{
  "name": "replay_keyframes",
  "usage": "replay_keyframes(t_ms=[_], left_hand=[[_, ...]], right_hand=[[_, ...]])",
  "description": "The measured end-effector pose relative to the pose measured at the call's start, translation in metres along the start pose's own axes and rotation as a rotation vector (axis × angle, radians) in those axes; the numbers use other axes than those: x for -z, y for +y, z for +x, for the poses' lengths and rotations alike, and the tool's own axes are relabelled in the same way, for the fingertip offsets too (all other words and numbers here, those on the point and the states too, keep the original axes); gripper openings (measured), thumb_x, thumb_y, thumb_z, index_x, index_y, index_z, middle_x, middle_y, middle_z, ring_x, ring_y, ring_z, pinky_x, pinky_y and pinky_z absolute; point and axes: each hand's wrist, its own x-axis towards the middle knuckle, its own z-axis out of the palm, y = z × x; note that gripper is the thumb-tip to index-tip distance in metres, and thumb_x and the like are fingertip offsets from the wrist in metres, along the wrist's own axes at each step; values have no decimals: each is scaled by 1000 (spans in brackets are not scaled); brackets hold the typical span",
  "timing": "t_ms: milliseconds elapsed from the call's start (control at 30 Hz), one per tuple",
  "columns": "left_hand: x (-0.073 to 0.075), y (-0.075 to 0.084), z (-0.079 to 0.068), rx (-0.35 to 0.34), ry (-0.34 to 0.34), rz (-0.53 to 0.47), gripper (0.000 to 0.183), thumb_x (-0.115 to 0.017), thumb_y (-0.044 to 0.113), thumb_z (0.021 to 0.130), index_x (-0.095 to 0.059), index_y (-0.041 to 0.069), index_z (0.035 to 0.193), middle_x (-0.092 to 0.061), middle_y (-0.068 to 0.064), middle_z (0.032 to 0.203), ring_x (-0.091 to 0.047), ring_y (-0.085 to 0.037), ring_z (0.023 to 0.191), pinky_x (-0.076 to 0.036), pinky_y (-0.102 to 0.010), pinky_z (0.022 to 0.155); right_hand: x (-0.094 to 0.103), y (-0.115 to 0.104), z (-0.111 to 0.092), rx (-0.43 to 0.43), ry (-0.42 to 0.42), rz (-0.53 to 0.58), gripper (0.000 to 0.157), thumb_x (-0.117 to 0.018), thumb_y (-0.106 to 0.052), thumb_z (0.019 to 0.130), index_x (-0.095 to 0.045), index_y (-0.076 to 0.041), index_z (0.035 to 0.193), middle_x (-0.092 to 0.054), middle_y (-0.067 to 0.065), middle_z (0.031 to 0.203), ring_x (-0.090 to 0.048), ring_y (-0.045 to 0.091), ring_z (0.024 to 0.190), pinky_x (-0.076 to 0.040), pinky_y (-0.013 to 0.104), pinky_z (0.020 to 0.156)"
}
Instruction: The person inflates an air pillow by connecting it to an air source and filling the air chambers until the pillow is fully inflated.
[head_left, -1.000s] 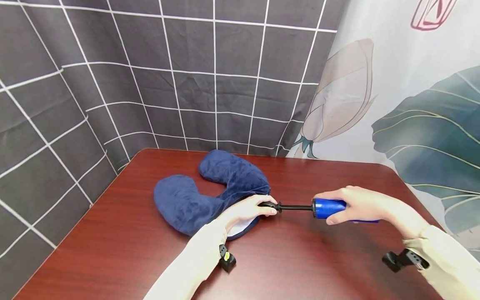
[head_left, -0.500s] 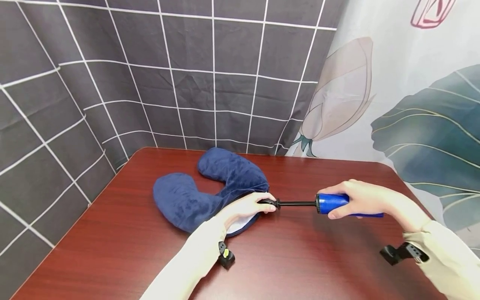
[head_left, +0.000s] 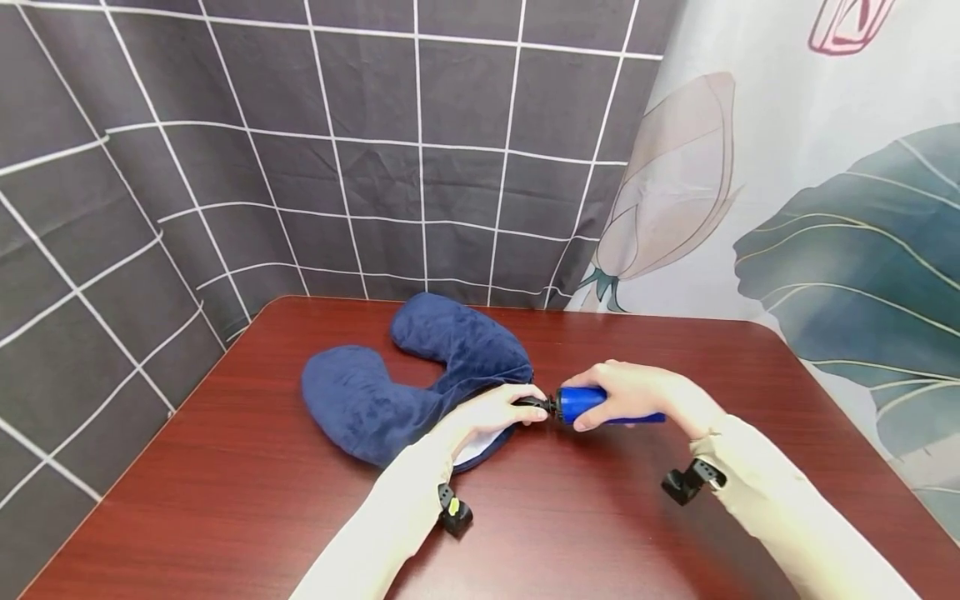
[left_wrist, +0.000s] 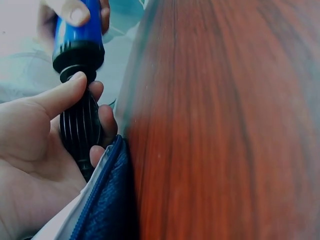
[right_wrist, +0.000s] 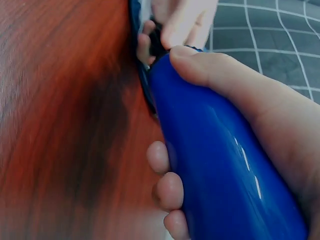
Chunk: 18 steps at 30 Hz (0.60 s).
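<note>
Pushed toward the table's left side since the earlier frame, the blue barrel [head_left: 581, 404] of the hand pump now sits close up to its black handle [left_wrist: 80, 125], and the rod that showed between them is out of sight. This pump is held just above the middle of the table [head_left: 600, 517], lengthwise between the left and right edges. The right hand [head_left: 637, 387] grips the barrel, thumb along one side and fingers wrapped round the other; the left hand [head_left: 487, 414] grips the ribbed handle with thumb and curled fingers. Against the left hand lies a navy neck pillow [head_left: 420, 404], its two ends toward the left edge, one of them near the far edge. Its zip [left_wrist: 100, 185] is undone beside the handle, with white material [head_left: 476, 450] showing. As for progress, one stroke looks finished, with the barrel run right up to the handle. The pillow seems rounded at its ends but creased by the zip, so the work is probably partway; whether pump and pillow are joined cannot be told. Beyond the far edge hangs a grey checked curtain [head_left: 360, 100].
</note>
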Motion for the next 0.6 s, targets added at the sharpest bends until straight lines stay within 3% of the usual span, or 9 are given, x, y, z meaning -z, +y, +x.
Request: replay_keyframes(t_ms=[233, 600], left_hand=[[-2, 1, -2, 34, 15, -15, 20, -64, 20, 95, -66, 6, 109, -64, -4, 85, -53, -1, 75, -43, -16, 76], [-4, 1, -4, 47, 26, -116, 21, -65, 15, 93, -66, 2, 110, -57, 4, 80, -51, -2, 74, -42, -16, 74]], right_hand=[[-6, -3, 2, 8, 21, -42, 62, -73, -54, 81, -60, -24, 133, -70, 0, 114, -62, 18, 95, -52, 37, 76], [6, 18, -38, -19, 29, 8, 70, -73, -57, 80, -58, -20, 136, -69, 3, 117, -63, 16, 96, -51, 32, 74]])
